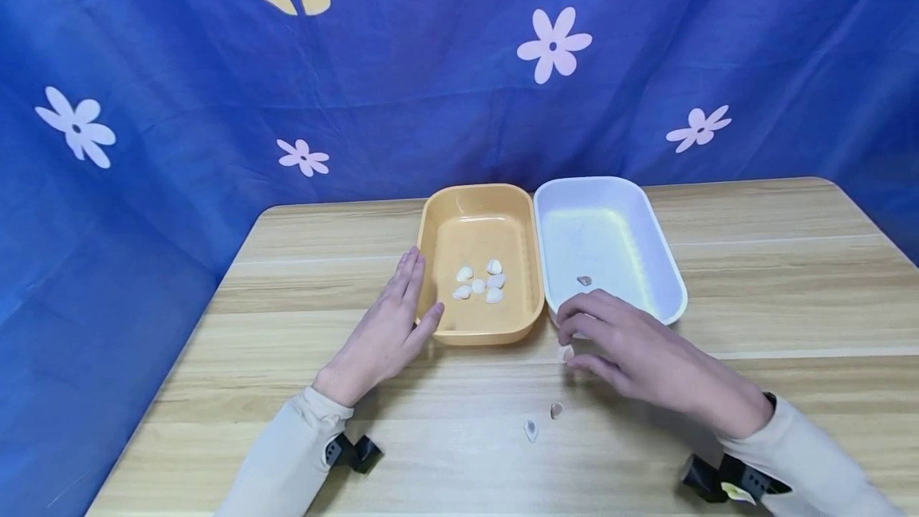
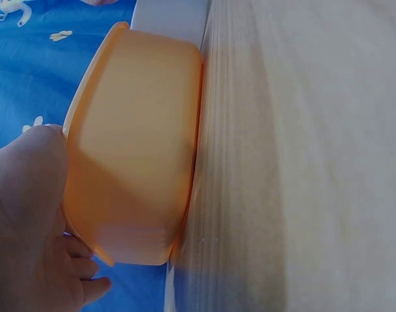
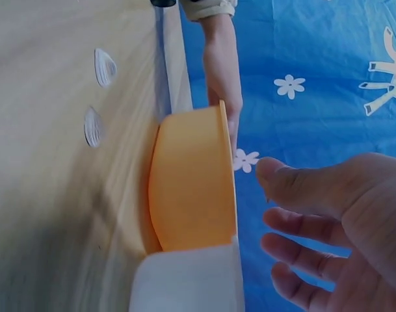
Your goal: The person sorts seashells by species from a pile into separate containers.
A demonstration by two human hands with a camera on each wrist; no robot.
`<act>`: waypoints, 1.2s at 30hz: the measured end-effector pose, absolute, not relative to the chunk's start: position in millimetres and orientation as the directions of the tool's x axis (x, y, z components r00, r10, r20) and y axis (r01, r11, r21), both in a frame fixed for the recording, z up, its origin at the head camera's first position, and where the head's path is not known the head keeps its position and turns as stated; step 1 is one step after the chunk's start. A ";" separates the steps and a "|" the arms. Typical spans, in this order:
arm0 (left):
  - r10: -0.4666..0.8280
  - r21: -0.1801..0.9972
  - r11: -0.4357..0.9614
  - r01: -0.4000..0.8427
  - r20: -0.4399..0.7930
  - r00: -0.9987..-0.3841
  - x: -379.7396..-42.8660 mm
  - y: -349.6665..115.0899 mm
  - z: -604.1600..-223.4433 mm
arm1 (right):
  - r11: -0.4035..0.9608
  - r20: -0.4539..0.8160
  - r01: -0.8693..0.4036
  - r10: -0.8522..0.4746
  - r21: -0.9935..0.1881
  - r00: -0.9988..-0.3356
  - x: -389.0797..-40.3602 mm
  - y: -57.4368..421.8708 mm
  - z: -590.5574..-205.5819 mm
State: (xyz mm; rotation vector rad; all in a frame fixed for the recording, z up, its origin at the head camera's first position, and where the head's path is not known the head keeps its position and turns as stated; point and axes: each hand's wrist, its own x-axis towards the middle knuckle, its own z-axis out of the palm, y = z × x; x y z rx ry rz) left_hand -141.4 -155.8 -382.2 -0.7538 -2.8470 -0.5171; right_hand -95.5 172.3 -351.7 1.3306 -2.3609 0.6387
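Observation:
My left hand (image 1: pixel 384 333) rests at the near left corner of an orange tray (image 1: pixel 483 337), its fingers straight along the left side and the thumb at the rim; the left wrist view shows this thumb (image 2: pixel 38 169) against the rim. Several whitish seashells (image 1: pixel 478 286) lie in that tray. Just in front of the white tray (image 1: pixel 664 262), my right hand (image 1: pixel 639 353) pinches a small pale seashell (image 1: pixel 566 353) between thumb and fingers. In the right wrist view the hand is beside the tray rims, the shell mostly hidden by the thumb (image 3: pixel 292 185).
One brownish shell (image 1: pixel 585 281) lies inside the white tray, which stands against the orange one. On the wooden table (image 1: pixel 287 325) nearer me are a grey pointed shell (image 1: pixel 531 431) and a small brown shell (image 1: pixel 556 411). A blue flowered curtain (image 1: pixel 431 62) hangs behind.

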 end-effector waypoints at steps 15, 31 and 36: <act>0.449 0.298 0.815 0.498 0.218 -0.866 -141.4 -156.0 -380.8 | 0.557 0.495 -0.789 -0.625 -0.258 -0.603 -114.2 184.9 -339.7; 0.446 0.300 0.818 0.491 0.209 -0.870 -140.4 -156.3 -381.0 | 0.584 0.491 -0.765 -0.599 -0.273 -0.633 -133.1 196.1 -345.8; 0.446 0.306 0.816 0.491 0.208 -0.871 -140.0 -155.9 -380.3 | 0.602 0.482 -0.750 -0.589 -0.274 -0.648 -138.7 198.8 -345.1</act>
